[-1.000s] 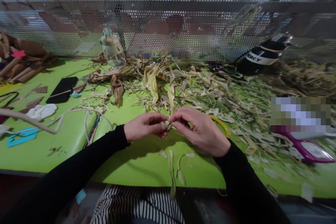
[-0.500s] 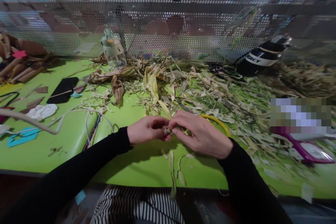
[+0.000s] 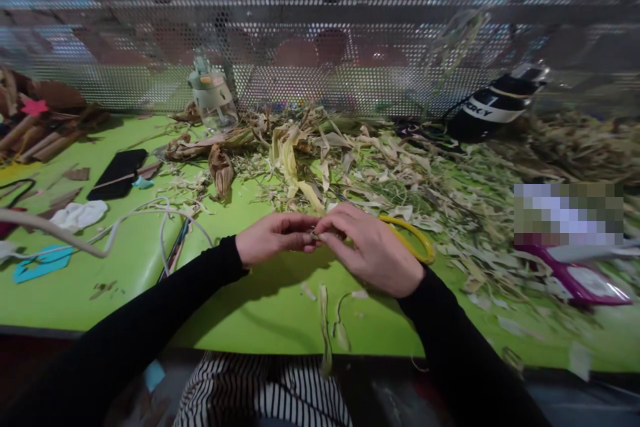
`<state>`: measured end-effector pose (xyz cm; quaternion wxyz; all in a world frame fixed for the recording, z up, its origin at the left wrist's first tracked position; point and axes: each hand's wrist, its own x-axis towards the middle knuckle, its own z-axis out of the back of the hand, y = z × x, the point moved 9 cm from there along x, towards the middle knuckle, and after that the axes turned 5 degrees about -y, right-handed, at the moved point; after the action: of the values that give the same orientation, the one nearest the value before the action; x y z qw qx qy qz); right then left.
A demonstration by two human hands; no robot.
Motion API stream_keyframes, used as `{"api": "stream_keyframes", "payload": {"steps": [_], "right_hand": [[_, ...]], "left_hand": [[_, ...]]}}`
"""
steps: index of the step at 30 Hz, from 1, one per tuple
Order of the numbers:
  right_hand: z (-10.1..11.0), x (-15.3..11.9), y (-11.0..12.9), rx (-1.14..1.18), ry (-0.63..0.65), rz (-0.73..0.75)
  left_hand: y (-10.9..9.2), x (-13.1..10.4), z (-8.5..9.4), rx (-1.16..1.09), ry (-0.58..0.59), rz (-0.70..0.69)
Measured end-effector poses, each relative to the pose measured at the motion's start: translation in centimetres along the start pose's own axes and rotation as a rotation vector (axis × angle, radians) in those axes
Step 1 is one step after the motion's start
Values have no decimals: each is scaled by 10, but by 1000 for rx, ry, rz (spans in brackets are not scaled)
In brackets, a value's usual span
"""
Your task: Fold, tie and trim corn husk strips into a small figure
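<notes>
My left hand (image 3: pixel 275 237) and my right hand (image 3: pixel 373 247) meet over the front middle of the green table (image 3: pixel 270 317). Thumbs and fingers of both pinch a small piece of corn husk (image 3: pixel 315 235), mostly covered by the fingertips. Below the hands lie a long pale husk strip (image 3: pixel 324 327) and a thin curled husk piece (image 3: pixel 342 333). Just right of my right hand, the yellow handle of what looks like scissors (image 3: pixel 425 250) shows. A yellowish husk (image 3: pixel 286 157) lies behind the hands.
Shredded dry husks (image 3: pixel 400 170) spread across the back and right. A clear bottle (image 3: pixel 216 103) stands by the perforated screen (image 3: pixel 280 27); a black bottle (image 3: pixel 487 110) leans at right. A phone (image 3: pixel 117 173), a cable (image 3: pixel 113 237) and a magenta object (image 3: pixel 585 280) lie around.
Both hands have shifted slightly left and up, drawing closer together at the fingertips. More of the yellow handle shows beside my right hand. The view has moved a little.
</notes>
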<state>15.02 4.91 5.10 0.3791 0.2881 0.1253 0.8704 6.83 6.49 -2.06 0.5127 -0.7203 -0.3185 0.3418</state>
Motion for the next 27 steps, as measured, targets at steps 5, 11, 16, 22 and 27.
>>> {"api": "stream_keyframes", "payload": {"steps": [5, 11, 16, 22, 27], "right_hand": [[8, 1, 1, 51, -76, -49], [8, 1, 5, 49, -108, -38], [5, 0, 6, 157, -26, 45], [15, 1, 2, 162, -112, 22], [9, 1, 5, 150, -140, 2]], "left_hand": [[3, 0, 10, -2, -93, 22], [7, -1, 13, -49, -136, 72], [2, -4, 8, -62, -133, 61], [0, -5, 8, -97, -153, 40], [-1, -3, 4, -116, -109, 29]]}}
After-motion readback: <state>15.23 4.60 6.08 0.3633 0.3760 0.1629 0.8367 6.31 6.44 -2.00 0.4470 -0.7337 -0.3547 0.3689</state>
